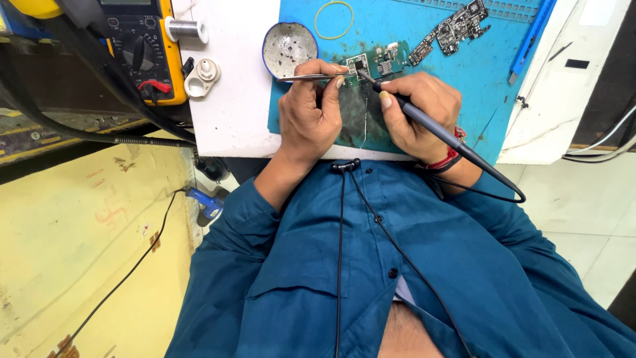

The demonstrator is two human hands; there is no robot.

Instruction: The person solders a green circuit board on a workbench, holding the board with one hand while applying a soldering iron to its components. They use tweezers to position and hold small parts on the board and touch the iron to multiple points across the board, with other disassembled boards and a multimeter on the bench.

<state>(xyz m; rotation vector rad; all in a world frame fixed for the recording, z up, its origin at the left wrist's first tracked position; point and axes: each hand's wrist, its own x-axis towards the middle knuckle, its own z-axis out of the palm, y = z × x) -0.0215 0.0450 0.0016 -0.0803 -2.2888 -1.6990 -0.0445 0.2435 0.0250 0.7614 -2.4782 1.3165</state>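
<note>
Head view, single frame. Left hand (310,113): closed around thin metal tweezers (311,77), which are held level, tips directed toward 3 o'clock and resting at a small green circuit board (366,66). Right hand (419,114): closed in a pen grip on a slim dark soldering iron (424,122), tip angled toward 10 o'clock and brought down on the same board, its black cable (493,192) looped off toward 4 o'clock. A red and black band is worn at the right wrist. The board is lying on a blue work mat (490,79), just beyond both hands at 12 o'clock.

Surroundings: small round white bowl with blue rim (289,48), at 10 o'clock of the board; yellow rubber ring (334,20) at 11 o'clock; second, dark populated circuit board (450,30) at 2 o'clock, well apart; yellow-cased multimeter with black dial (142,50) and spool of solder wire (184,29) at the far left on the white bench top (232,99). A blue shirt is worn by the person; thin black leads are seen hanging down its front.
</note>
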